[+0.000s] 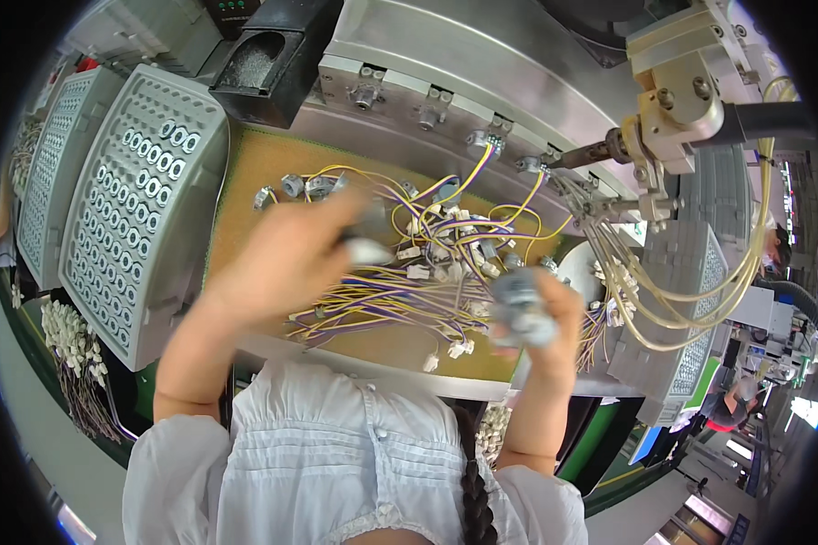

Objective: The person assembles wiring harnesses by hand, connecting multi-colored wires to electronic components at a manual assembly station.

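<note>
My left hand (286,250) is over the left part of the brown work mat (245,163), its fingers smeared by motion. A blurred grey-white shape (368,250) shows at its fingertips; I cannot tell whether it is held. Toward the right of the mat, my right hand (559,322) is closed around several grey, round metal parts (523,304), also blurred. Between the hands lies a tangle of yellow and purple wires (382,304) with white connectors (418,272). Several grey motor-like parts (318,187) lie along the mat's back left.
A grey tray (150,204) of round metal parts stands at left. Behind the mat, a metal fixture (427,113) holds wired parts, with a soldering-iron-like tool (600,153) at its right end. Pale cables (700,318) hang at right. A black box (277,68) stands at the back left.
</note>
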A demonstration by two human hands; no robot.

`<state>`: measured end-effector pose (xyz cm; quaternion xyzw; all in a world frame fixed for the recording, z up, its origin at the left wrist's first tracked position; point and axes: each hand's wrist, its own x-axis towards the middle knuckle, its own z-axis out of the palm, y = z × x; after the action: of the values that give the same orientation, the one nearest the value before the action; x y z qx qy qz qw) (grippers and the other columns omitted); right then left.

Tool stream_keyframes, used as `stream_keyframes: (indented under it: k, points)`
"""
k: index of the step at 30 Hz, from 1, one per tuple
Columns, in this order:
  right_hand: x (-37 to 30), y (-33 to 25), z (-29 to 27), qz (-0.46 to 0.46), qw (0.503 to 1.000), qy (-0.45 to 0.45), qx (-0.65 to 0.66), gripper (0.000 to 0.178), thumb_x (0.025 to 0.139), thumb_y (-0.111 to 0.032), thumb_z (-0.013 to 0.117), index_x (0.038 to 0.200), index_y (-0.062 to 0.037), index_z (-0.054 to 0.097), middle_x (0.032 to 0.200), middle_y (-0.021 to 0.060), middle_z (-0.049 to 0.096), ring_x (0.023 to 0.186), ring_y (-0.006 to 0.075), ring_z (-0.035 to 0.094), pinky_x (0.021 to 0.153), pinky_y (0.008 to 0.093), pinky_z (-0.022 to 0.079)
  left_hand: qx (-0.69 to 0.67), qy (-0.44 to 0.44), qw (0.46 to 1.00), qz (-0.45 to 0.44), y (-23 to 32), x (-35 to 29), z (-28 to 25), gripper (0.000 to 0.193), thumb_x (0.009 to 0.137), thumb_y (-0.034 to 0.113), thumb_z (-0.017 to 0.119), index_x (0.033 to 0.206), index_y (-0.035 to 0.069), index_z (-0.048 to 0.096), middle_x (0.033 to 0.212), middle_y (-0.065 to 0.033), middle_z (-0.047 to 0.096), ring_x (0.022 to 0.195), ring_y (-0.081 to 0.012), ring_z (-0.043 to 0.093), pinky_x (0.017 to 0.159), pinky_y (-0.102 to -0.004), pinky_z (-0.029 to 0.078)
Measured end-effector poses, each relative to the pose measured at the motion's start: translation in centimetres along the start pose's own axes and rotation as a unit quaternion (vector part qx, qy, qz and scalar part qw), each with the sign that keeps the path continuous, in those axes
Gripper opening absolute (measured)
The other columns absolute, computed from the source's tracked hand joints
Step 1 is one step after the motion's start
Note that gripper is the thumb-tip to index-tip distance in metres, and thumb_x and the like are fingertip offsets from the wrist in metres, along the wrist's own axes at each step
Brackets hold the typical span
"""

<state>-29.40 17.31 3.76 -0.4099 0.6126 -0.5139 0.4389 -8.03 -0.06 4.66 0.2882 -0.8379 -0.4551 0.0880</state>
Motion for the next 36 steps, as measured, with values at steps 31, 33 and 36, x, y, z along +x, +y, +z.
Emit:
stream_keyframes:
  k: [31, 33, 36]
  points:
    - [2.8, 2.3, -2.6, -0.042, 0.917, 0.286, 0.275, 0.039, 0.090, -0.033, 0.039, 0.102, 0.0021, 0.051, 0.064, 0.0113, 0.055, 0.036, 0.0129, 0.044, 0.031, 0.0254, 0.044, 0.064, 0.141, 0.987, -0.033, -4.9, -2.0, 0.6, 0.019, 0.070, -0.004, 0.057, 0.088, 0.003, 0.057, 0.074, -0.0148, 0.060, 0.064, -0.0332, 0.058, 0.056, -0.0360, 0.046]
    - [4.1, 2.1, -2.6, 0.004, 0.900, 0.339, 0.274, 0.038, 0.090, -0.032, 0.038, 0.100, 0.0013, 0.052, 0.060, 0.0071, 0.051, 0.036, 0.0117, 0.041, 0.031, 0.0243, 0.041, 0.017, 0.159, 0.982, -0.100, -5.4, -2.6, 0.0, 0.019, 0.071, -0.003, 0.056, 0.089, 0.003, 0.057, 0.073, -0.0150, 0.060, 0.063, -0.0339, 0.059, 0.056, -0.0364, 0.046]
    - [4.7, 2.8, -2.2, -0.026, 0.887, 0.341, 0.310, 0.033, 0.090, -0.024, 0.033, 0.102, 0.0004, 0.052, 0.067, 0.0068, 0.055, 0.042, 0.0138, 0.044, 0.036, 0.0279, 0.039, 0.094, 0.096, 0.988, -0.080, -5.4, -3.0, -1.1, 0.020, 0.072, -0.001, 0.055, 0.092, 0.005, 0.056, 0.072, -0.0146, 0.061, 0.064, -0.0356, 0.059, 0.054, -0.0370, 0.046]
